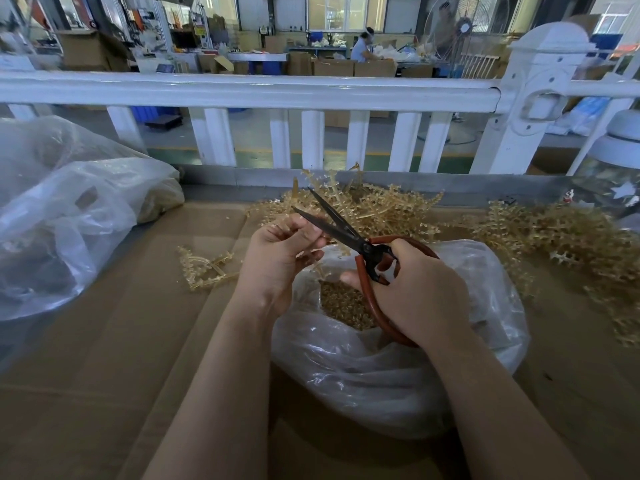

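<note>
You're gripping dull, dark metal scissors (341,225) with smooth red-coated handles; you're pinching a translucent amber plastic sprue (296,194); a glossy, crinkled clear plastic bag (363,368) is lying on matt brown cardboard (104,341).

L grip (277,258) & R grip (419,289) bare (forearms (221,358) too).

Both forearms extended forward, hands close together. Left hand (280,251): fingers curled, pinching sprue (296,194). Right hand (415,289): knuckles up, fingers curled round handles of scissors (341,221).
</note>
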Motion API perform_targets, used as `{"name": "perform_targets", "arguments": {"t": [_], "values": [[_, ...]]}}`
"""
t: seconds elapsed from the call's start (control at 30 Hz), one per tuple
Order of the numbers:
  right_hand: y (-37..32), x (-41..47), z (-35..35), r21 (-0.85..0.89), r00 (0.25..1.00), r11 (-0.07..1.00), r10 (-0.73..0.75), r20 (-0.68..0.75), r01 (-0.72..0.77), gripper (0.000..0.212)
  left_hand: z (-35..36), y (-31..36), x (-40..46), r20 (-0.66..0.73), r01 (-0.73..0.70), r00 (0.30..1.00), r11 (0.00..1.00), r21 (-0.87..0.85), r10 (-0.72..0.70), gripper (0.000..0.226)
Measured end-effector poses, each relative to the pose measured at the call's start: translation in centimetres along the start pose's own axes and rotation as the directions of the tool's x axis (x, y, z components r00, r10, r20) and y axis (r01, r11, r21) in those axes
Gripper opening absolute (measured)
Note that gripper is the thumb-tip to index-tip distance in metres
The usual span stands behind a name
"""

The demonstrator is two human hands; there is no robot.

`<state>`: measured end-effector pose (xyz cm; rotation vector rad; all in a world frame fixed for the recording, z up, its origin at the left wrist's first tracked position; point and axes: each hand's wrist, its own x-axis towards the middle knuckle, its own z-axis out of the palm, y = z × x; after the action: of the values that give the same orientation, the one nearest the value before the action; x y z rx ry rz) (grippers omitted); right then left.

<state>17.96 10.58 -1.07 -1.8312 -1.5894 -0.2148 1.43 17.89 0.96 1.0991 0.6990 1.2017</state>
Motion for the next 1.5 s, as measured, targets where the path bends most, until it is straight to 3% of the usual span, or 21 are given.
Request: {"name": "perform_targets", "arguments": {"t": [0.27, 0.43, 0.57, 0.73, 1.0, 1.5], "values": [[0.14, 0.06, -0.13, -0.036, 1.000, 0.999, 0.011, 0.016, -0.011, 0.071, 0.22, 0.23, -0.26, 0.057, -0.008, 0.998, 0.999, 0.043, 0.005, 0.034], [-0.08, 0.11, -0.41, -0.062, 1.000, 0.998, 0.005, -0.013, -0.006, 0.059, 0.30, 0.33, -0.36, 0.059, -0.017, 0.998, 0.999, 0.049, 0.014, 0.039], [-0.25, 0.16, -0.47, -0.081, 1.000, 0.997, 0.009, -0.015, -0.010, 0.058, 0.25, 0.32, -0.34, 0.069, -0.019, 0.997, 0.999, 0.025, 0.017, 0.034], [-0.51, 0.09, -0.52, -0.062, 0.999, 0.998, 0.013, -0.037, -0.015, 0.054, 0.32, 0.48, -0.53, 0.091, -0.013, 0.996, 1.000, 0.006, 0.012, 0.014], [-0.77, -0.01, -0.60, -0.008, 0.992, 0.999, -0.041, -0.120, 0.040, 0.053, 0.22, 0.66, -0.66, 0.122, -0.002, 0.993, 1.000, 0.008, 0.001, 0.016], [-0.47, 0.04, -0.55, -0.031, 0.998, 0.999, -0.007, -0.068, 0.005, 0.059, 0.28, 0.10, -0.47, 0.112, -0.074, 0.992, 0.992, 0.103, 0.062, 0.006]]}}
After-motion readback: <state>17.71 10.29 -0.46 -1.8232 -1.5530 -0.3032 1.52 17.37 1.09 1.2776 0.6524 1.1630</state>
